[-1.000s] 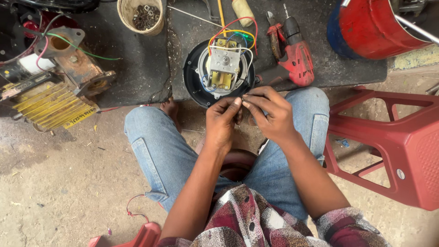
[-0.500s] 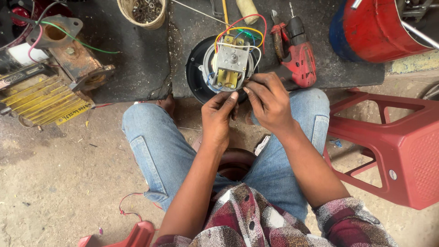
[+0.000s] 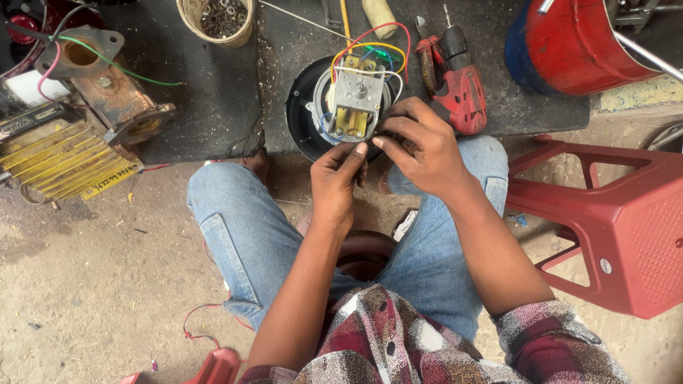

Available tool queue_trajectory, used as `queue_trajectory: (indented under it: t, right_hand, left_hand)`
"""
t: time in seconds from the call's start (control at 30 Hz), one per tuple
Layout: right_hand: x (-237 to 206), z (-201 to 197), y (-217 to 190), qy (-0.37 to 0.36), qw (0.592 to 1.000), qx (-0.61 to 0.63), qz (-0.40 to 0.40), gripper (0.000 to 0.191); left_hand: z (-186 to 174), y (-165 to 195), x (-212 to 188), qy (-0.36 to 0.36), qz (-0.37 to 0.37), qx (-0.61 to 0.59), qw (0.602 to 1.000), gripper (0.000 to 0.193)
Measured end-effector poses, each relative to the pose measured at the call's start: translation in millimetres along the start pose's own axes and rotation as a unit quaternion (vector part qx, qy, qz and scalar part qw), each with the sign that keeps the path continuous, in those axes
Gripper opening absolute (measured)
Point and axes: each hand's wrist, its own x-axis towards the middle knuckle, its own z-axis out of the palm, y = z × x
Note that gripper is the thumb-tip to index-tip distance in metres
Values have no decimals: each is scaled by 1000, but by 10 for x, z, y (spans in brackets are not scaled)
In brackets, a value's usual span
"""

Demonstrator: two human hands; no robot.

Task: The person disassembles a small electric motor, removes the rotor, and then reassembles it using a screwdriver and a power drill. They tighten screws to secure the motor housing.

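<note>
Both hands have lifted toward the motor unit (image 3: pixel 353 107). Left hand (image 3: pixel 336 186) and right hand (image 3: pixel 421 149) pinch something tiny; red drill (image 3: pixel 455 78) sits just beside, red stool (image 3: pixel 612 213) nearby.

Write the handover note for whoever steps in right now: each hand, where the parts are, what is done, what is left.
Left hand: fingertips pinched at the lower edge of the small motor; what they grip is too small to tell.
Right hand: fingers curled against the motor's right side, meeting the left fingertips.
The motor sits in a round black housing on the dark mat, its coloured wires looped above.
Red cordless drill lies just right of it; cup of small metal parts upper left.
Done: motor seated in housing. Left: wires are loose.
</note>
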Motion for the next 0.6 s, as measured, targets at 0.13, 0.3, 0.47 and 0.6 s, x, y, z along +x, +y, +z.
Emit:
queue_trajectory:
  t: [0.13, 0.3, 0.47, 0.6]
  right_hand:
    - [5, -9, 11, -9, 1000, 6, 9, 14]
    - [37, -27, 44, -19, 999, -12, -30, 17]
    - [104, -48, 40, -35, 995, -61, -71, 16]
    - [118, -67, 8, -41, 996, -47, -60, 16]
  left_hand:
    - [-4, 3, -2, 3, 1, 6, 1000, 15]
    - [-2, 1, -3, 5, 4, 19, 1000, 16]
    - [2, -22, -1, 8, 16, 24, 1000, 15]
    - [-31, -58, 12, 10, 29, 43, 999, 16]
